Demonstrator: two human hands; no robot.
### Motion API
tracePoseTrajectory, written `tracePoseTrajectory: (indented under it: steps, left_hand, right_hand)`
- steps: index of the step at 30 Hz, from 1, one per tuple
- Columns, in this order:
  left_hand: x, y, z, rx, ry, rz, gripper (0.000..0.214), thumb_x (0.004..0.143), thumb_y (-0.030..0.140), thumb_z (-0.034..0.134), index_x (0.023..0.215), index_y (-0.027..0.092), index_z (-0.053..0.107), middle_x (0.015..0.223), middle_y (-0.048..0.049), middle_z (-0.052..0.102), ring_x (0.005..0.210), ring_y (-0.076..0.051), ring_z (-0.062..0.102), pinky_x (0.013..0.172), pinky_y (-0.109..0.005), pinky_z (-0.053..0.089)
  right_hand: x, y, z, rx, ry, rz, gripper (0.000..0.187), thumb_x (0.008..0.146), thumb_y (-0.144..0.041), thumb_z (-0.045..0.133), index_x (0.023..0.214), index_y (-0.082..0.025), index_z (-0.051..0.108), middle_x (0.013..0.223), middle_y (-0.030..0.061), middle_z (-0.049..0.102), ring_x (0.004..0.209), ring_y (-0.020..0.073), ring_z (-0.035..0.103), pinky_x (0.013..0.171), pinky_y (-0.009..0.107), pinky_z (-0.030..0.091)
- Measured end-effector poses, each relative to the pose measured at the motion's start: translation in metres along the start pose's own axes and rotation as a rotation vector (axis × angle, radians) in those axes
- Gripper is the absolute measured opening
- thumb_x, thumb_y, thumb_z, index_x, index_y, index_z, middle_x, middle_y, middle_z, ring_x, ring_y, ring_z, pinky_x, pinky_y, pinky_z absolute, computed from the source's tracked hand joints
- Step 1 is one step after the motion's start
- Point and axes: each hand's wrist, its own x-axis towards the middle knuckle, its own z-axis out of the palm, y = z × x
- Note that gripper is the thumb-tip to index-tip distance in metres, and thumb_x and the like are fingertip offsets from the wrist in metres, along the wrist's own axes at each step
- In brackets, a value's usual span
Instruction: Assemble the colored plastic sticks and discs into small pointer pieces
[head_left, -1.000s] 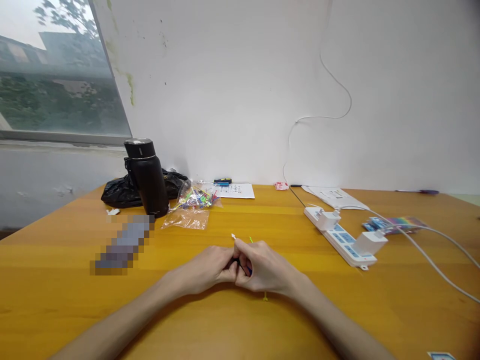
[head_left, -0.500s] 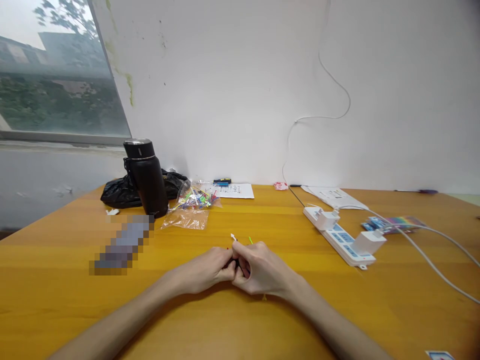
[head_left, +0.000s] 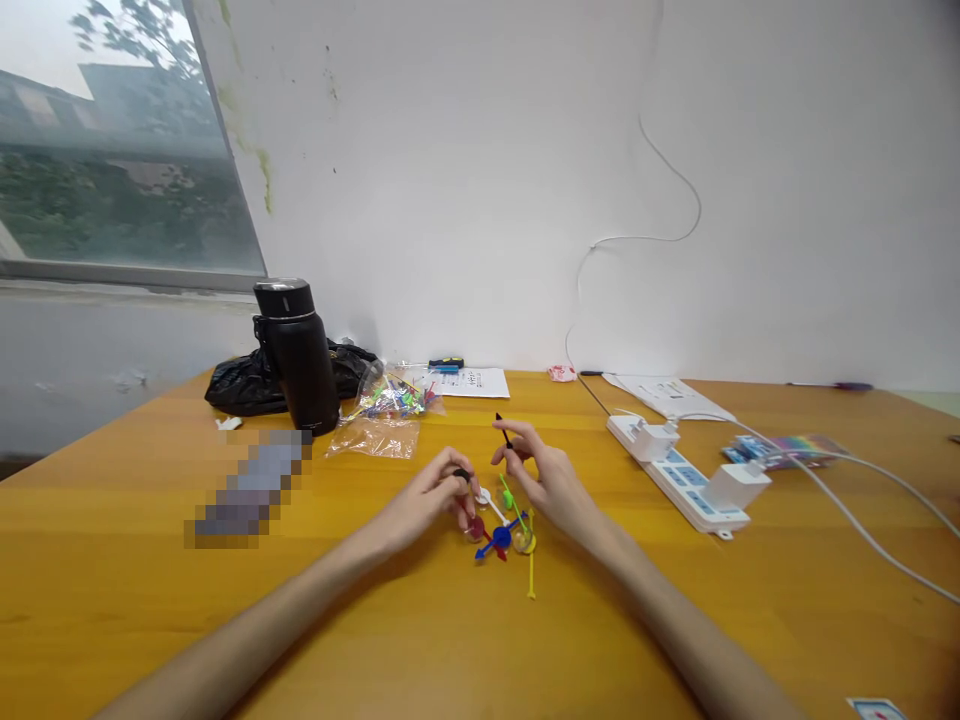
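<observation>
My left hand (head_left: 431,500) is closed on a small black round piece (head_left: 462,475), held just above the table. A slim black arrow (head_left: 503,430) stands tilted between the fingertips of my right hand (head_left: 553,482). On the table between and below my hands lies a cluster of small plastic spinners with arrows: a white one (head_left: 484,496), a green one (head_left: 508,499), a red one (head_left: 475,527), a blue one (head_left: 501,538) and a yellow one (head_left: 532,570). Some overlap, and my left fingers partly cover the red one.
A black bottle (head_left: 302,370) stands at the left before a black plastic bag (head_left: 240,387). Near it lies a clear bag of colourful pieces (head_left: 397,395). A power strip (head_left: 686,480) with white plugs and cables is on the right. Papers (head_left: 667,395) lie by the wall.
My hands were pressed together over the spinners; now they have moved apart and upward. The black round piece and the black arrow show separately, one in each hand, and the cluster is uncovered.
</observation>
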Motion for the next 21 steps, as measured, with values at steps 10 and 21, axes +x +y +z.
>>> tracePoseTrajectory:
  steps: [10,21]
  left_hand:
    - [0.012,-0.009,-0.014,-0.025,0.070,-0.033,0.040,0.083,0.050,0.069,0.104,0.023,0.050,0.072,0.0064,0.048,0.052,-0.005,0.037,0.050,-0.019,0.023]
    - [0.013,-0.003,-0.020,0.036,0.216,0.010,0.031,0.086,0.046,0.064,0.096,0.020,0.051,0.084,0.0014,0.058,0.058,-0.007,0.044,0.051,-0.019,0.027]
  right_hand:
    - [-0.004,-0.005,0.012,-0.168,-0.132,-0.082,0.009,0.099,-0.023,0.052,0.100,-0.020,0.060,0.093,0.0042,0.067,0.085,0.0163,0.062,0.076,0.026,0.046]
    - [0.000,0.013,0.015,0.182,-0.033,0.183,0.023,0.099,-0.038,0.050,0.098,-0.018,0.061,0.081,0.0017,0.068,0.076,0.0154,0.064,0.072,0.026,0.047]
